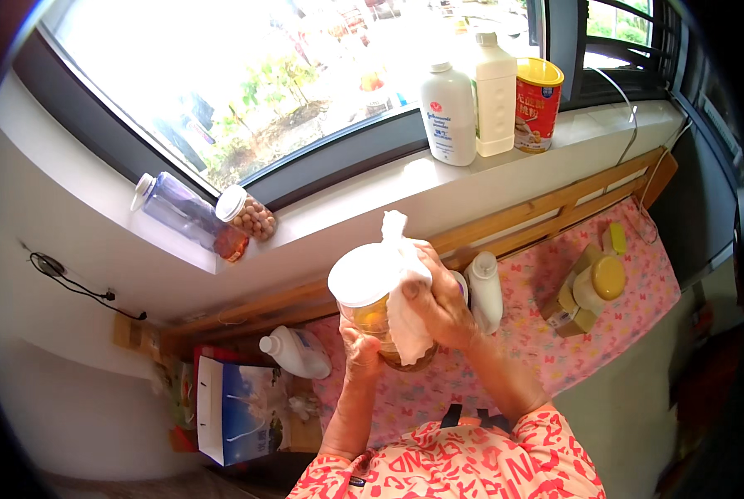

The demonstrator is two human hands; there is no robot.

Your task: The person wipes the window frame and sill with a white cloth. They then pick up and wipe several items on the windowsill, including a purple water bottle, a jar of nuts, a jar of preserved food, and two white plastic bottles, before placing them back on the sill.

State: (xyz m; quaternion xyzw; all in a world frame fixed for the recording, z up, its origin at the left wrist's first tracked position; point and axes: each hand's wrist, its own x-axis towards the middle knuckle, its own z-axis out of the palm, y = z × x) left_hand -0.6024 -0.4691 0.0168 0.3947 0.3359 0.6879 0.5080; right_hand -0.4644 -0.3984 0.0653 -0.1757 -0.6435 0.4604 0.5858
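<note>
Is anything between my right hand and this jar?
Yes: a white cloth, held by the right hand against the right side of the white-lidded jar. Nothing visible separates the left hand from the jar.

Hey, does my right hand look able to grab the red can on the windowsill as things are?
Probably not right now: your right hand is busy holding a white cloth against the jar. Nothing seems to block the red can itself, though.
</note>
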